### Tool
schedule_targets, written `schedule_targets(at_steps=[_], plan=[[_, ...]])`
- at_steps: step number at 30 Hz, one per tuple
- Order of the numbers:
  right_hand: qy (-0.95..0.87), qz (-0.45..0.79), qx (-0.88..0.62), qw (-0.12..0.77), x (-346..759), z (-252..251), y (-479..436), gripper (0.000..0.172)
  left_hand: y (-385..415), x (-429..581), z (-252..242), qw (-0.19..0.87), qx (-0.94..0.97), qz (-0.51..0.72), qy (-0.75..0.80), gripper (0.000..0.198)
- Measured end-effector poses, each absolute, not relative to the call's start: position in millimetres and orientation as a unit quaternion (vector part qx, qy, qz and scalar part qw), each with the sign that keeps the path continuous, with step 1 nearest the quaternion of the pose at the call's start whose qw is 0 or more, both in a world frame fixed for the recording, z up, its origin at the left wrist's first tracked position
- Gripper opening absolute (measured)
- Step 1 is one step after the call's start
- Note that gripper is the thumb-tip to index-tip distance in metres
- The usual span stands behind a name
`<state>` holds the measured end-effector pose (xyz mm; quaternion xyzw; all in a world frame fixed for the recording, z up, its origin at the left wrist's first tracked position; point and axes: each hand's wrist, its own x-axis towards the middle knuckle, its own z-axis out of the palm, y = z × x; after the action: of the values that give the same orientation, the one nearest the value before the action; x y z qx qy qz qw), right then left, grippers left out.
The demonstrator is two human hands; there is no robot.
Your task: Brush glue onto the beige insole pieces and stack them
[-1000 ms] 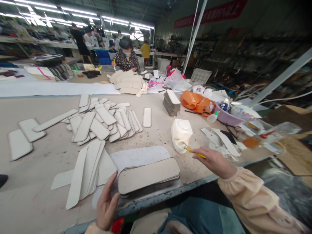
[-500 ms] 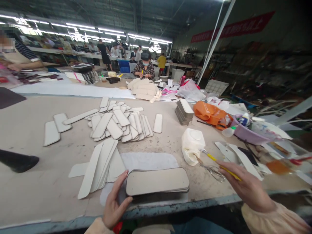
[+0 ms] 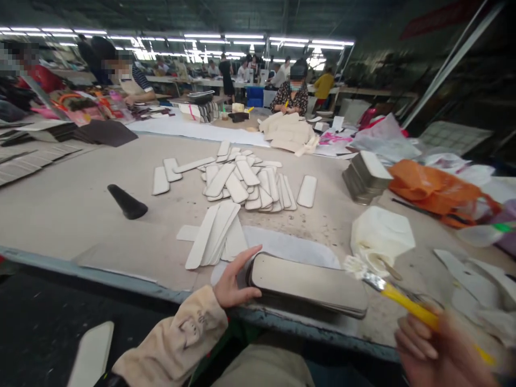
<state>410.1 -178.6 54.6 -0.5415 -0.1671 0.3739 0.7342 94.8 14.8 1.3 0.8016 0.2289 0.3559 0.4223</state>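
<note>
Right grip [image 3: 441, 341] curls round the brush [image 3: 413, 308], bristles [image 3: 357, 267] free ahead; left grip [image 3: 231, 282], spread wide, seemingly steadies the stack [image 3: 310, 282] alongside.

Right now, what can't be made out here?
All in the head view:
Right hand: exact finger placement on the yellow-handled brush, lost to blur.
White plastic jug: fill level, hidden by its wall.
Stack of panels: number of layers, edges blurred together.
Orange bag: any contents, hidden by its folds.

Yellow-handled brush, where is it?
Head view, right side: the yellow-handled brush is in the right hand, its bristles showing between the white plastic jug and beige panel stack.
</note>
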Motion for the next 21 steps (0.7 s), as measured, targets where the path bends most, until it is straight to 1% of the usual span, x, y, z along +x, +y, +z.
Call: schedule_targets(at_steps=[1,3,5,8,14,21], plan=[[-0.137,0.386,-0.535,0.739,392,65,-170,0.019,15,96,1,0.423,0.801,0.357,0.227,0.088],[-0.136,0.401,-0.540,0.727,362,77,-153,0.024,15,98,1,0.422,0.800,0.363,0.225,0.085],[-0.171,0.406,-0.555,0.705,342,80,-141,0.029,14,100,2,0.422,0.796,0.371,0.226,0.080],[-0.242,0.414,-0.579,0.659,324,73,-128,0.033,13,102,3,0.430,0.785,0.386,0.222,0.078],[-0.325,0.386,-0.639,0.581,303,75,-107,0.038,13,102,-3,0.446,0.773,0.396,0.216,0.080],[-0.337,0.357,-0.700,0.518,311,79,-105,0.041,14,100,-11,0.464,0.759,0.384,0.248,0.081]])
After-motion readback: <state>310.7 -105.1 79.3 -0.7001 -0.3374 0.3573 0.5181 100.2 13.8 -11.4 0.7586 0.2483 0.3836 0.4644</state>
